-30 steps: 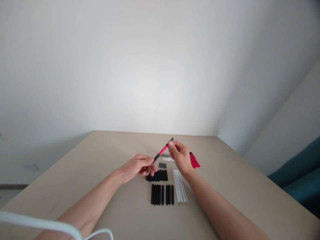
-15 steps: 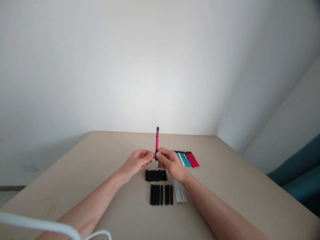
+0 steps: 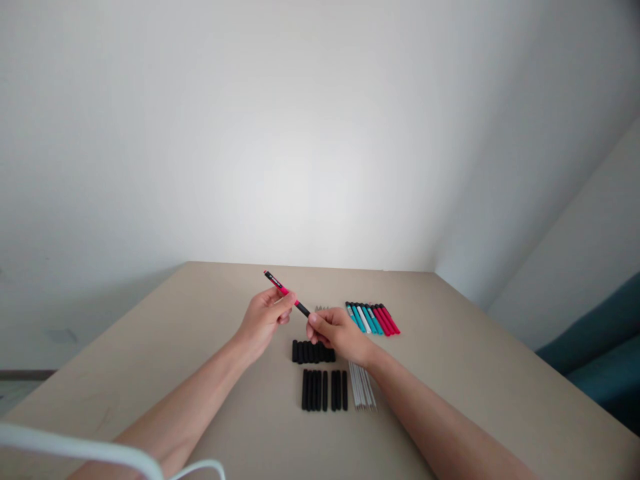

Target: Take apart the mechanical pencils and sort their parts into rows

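Observation:
A pink and black pen [image 3: 303, 309] is held slantwise above the table, its clip end up to the left. My left hand [image 3: 265, 319] pinches the pink barrel near the clip. The fingers of my right hand [image 3: 336, 329] are closed around the pen's lower end, hiding its tip. Below my hands lies a row of short black grips [image 3: 313, 352], and nearer to me a row of longer black tubes [image 3: 314, 391]. Thin white refills [image 3: 362, 387] lie under my right wrist.
Right of my hands, several teal, white and red pen barrels [image 3: 373, 319] lie side by side. Small grey metal parts [image 3: 321, 309] sit behind my right hand. A white strip [image 3: 90, 450] crosses the lower left corner. A teal curtain [image 3: 595, 340] hangs at the right.
The pen has tipped from upright to leaning left. My left hand has gone from beside the pen to gripping its barrel, while my right hand keeps the lower end.

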A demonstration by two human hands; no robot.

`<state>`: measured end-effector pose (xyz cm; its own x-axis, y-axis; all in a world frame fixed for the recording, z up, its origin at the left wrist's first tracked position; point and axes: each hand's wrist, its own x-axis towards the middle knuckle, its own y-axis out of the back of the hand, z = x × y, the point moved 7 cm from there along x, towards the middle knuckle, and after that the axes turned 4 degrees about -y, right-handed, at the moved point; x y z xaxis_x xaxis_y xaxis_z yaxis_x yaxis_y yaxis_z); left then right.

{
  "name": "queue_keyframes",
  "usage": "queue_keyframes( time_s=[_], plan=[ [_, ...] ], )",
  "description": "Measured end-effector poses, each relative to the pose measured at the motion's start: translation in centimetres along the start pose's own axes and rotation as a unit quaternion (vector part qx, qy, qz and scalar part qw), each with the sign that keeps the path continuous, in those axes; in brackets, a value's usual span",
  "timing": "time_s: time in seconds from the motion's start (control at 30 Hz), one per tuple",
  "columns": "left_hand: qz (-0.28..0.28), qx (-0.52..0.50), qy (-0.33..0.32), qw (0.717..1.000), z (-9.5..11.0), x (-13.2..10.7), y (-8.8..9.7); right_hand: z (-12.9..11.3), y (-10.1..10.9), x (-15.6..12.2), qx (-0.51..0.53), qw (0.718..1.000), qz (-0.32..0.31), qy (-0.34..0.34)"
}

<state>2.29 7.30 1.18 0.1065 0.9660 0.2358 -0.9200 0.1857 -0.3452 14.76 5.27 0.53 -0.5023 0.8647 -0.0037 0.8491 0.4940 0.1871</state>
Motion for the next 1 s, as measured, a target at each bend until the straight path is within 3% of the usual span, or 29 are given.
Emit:
queue_keyframes(
  time_s=[0.27,0.57,0.9,1.0],
  plan=[
    [0.041,0.104,-0.029,0.993,0.3,0.1,0.8,-0.6,1.6,-0.1,-0.115,0.986,0.101,0.059],
    [-0.037,0.072,0.016,0.997,0.0,-0.3,-0.8,0.2,3.0,0.2,-0.058,0.983,0.16,0.066],
    [0.046,0.179,-0.016,0.983,0.2,-0.1,0.6,-2.1,3.5,-1.0,-0.216,0.939,0.237,0.124],
    [0.106,0.165,-0.001,0.981,0.1,-0.1,1.6,-2.3,3.7,-1.0,-0.229,0.934,0.24,0.134]
  ],
)
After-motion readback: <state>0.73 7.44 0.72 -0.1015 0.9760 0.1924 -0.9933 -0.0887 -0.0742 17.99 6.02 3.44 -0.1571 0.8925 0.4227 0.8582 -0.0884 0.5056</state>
